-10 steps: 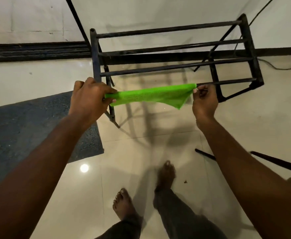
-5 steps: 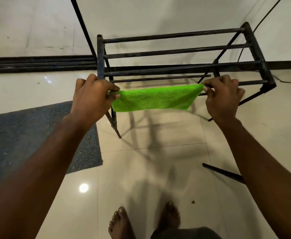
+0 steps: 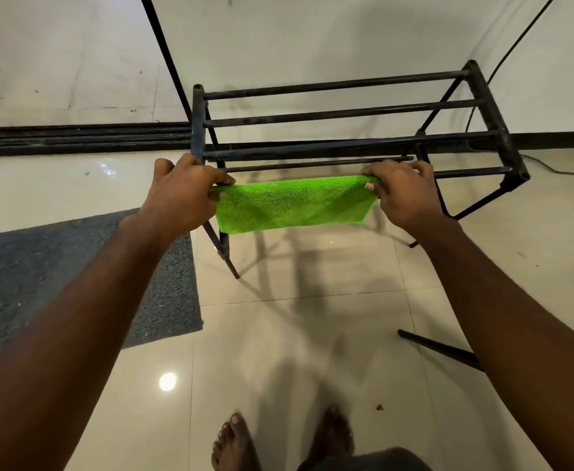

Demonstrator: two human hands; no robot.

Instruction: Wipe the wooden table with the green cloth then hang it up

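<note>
The green cloth hangs draped over the nearest bar of the black metal rack. The left hand pinches its left top corner and the right hand its right, both with curled fingers.

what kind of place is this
Probably an indoor room in a home, perhaps a utility or entry corner: glossy tiled floor, a black metal rack by the wall, a grey mat, and the person is barefoot.

so the black metal rack sits on glossy tile floor, green cloth along its front bar (grey mat just left)
</note>
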